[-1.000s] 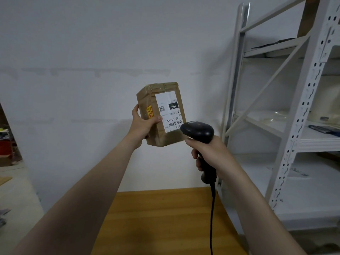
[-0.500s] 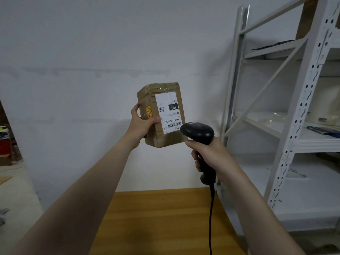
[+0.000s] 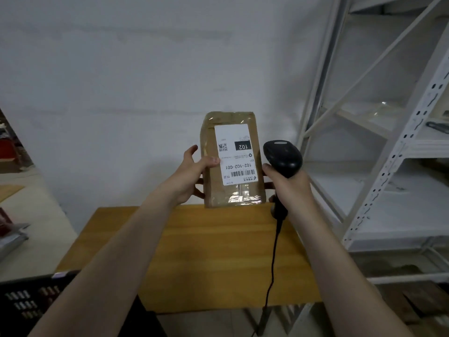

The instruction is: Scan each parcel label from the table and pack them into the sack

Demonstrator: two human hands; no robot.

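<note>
Left hand (image 3: pixel 192 176): I grip the brown taped paper parcel (image 3: pixel 232 195) by its edge, thumb clear of the white label's (image 3: pixel 234 154) barcode so it reads.
Right hand (image 3: pixel 289 188): I clasp the black corded handheld scanner (image 3: pixel 283 158), its head just beside the label, ready to aim.
Parcel: upright, aloft over the yellow wooden table (image 3: pixel 218 251); I see no sack.

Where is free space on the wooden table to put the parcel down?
The wooden table is bare in the middle, between the left forearm and the scanner cable. A narrower bare strip lies right of the cable, toward the metal shelf rack. The near left corner is crowded by the black crate.
</note>
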